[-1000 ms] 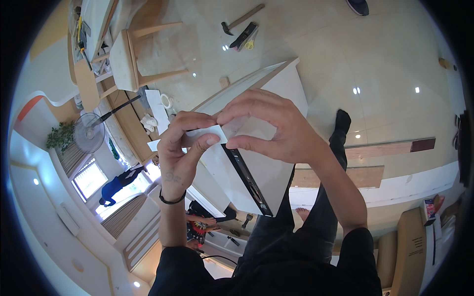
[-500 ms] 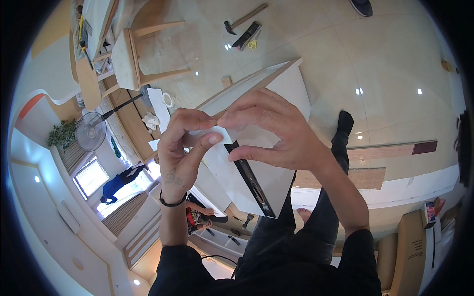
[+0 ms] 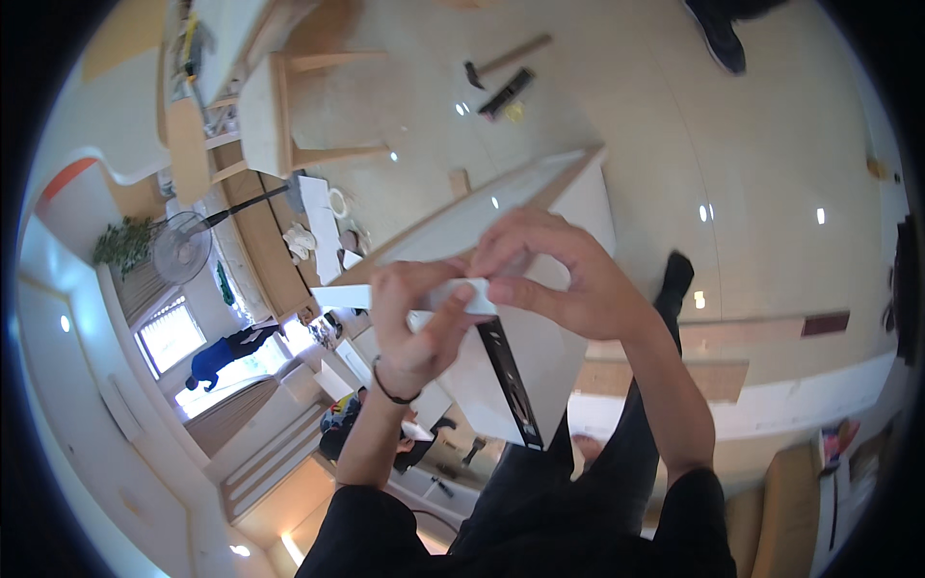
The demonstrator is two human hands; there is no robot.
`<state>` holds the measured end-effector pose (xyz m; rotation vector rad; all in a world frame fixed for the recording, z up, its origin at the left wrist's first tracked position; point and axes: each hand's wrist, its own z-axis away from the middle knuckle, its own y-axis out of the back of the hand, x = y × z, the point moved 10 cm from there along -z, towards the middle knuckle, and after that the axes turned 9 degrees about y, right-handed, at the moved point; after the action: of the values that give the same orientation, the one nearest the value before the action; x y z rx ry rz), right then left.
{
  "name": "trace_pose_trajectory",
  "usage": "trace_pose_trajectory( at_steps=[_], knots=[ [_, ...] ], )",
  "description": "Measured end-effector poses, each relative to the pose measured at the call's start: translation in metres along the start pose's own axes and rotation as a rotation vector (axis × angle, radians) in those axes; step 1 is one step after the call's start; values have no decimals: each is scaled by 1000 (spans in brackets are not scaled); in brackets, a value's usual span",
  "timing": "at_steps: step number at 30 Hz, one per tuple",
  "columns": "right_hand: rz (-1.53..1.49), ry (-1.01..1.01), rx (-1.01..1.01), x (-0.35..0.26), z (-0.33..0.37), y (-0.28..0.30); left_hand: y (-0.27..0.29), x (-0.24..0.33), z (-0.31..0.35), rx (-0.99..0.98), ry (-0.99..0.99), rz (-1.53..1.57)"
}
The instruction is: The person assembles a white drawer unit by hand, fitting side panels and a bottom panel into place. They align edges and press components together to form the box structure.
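Between my hands is a thin white strip (image 3: 341,297), one end sticking out past my left hand. My left hand (image 3: 416,323) is closed on it, the thumb pressing from above. My right hand (image 3: 568,279) pinches the strip's other end, thumb and fingertips meeting beside the left thumb. Just under the fingers stands a white panel piece (image 3: 554,371), tilted, with a black slotted channel (image 3: 509,380) along its near edge and a bare wood edge beyond. My fingers hide where strip and panel meet.
A hammer (image 3: 511,60) and a black tool (image 3: 507,94) lie on the tiled floor ahead. A wooden stool (image 3: 268,114) and a fan (image 3: 183,248) are at left. Wooden boards (image 3: 665,378) lie at right. Another person's shoe (image 3: 718,37) shows at far right.
Both hands have moved lower and slightly right, closer together on the strip. More of the strip shows at left. Another person's foot has come further into view at upper right.
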<state>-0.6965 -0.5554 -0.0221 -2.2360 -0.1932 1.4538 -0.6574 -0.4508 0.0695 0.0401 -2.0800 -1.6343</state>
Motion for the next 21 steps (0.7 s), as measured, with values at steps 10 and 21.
trace_pose_trajectory(
  at_steps=[10,21],
  knots=[
    [-14,-252,-38,-2,-6,0,5,10,-3,118,38,-19],
    [74,-236,-24,-10,-8,3,6,4,-9,65,81,56]
  ],
)
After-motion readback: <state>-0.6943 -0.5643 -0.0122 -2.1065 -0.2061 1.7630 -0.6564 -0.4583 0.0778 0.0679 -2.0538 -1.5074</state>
